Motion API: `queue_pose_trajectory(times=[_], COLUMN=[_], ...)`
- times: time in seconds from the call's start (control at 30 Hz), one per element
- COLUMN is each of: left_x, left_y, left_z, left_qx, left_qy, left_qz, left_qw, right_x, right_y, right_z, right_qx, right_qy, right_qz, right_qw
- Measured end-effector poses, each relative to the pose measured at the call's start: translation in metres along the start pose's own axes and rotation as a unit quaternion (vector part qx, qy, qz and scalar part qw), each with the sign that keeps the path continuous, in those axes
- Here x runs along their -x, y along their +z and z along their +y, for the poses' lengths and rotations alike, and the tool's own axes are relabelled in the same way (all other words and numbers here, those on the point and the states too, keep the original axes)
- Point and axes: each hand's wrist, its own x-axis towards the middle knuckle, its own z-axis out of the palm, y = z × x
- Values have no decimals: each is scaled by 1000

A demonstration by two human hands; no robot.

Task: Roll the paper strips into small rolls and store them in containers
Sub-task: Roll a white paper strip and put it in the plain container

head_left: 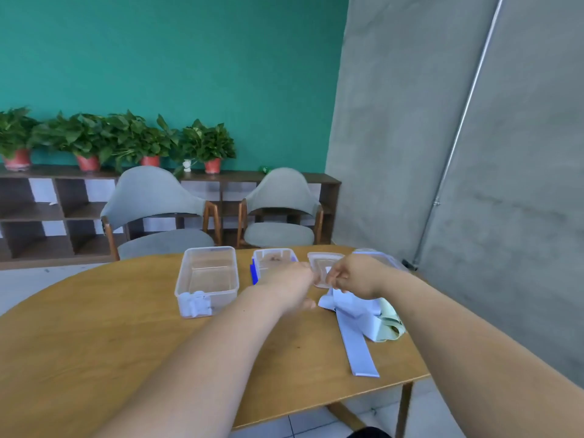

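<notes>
My right hand [350, 276] hovers over a small clear container [319, 258], its curled fingers pinching a small pale paper roll [328, 270]. My left hand [294, 286] is blurred and reaches to that container's left rim; its grip is unclear. Under my right wrist lies a pile of pale blue paper strips [357, 314], with one long strip [360, 352] running toward the table's near edge. Light green strips [392, 324] lie beside them. A large clear container [207, 276] on the left holds several white rolls [196, 306].
A middle clear container [275, 260] stands on a blue lid [253, 275]. Another lidded box [379, 257] sits behind my right hand. The round wooden table [94, 327] ends close on the right. Two grey chairs [158, 203] stand behind it.
</notes>
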Motion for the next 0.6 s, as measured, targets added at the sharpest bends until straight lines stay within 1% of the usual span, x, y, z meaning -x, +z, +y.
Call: queue_pose_trajectory(times=[0.13,0.27,0.4,0.6], left_x=[-10,-20,-25,-37], left_y=[16,32,46,68], left_z=[24,42,58,72], left_qx=[23,17,13,11], left_qy=[23,39,51,43], left_qz=[-9,-10,-13,-31], left_qw=[999,999,999,999], right_x=[23,38,45,40], right_y=[2,11,22,40], right_z=[31,56,79,111], right_qx=[4,-5,-14,-52], right_qy=[39,60,65,64], right_qz=[-7,0,8,14], right_qw=[999,998,998,996])
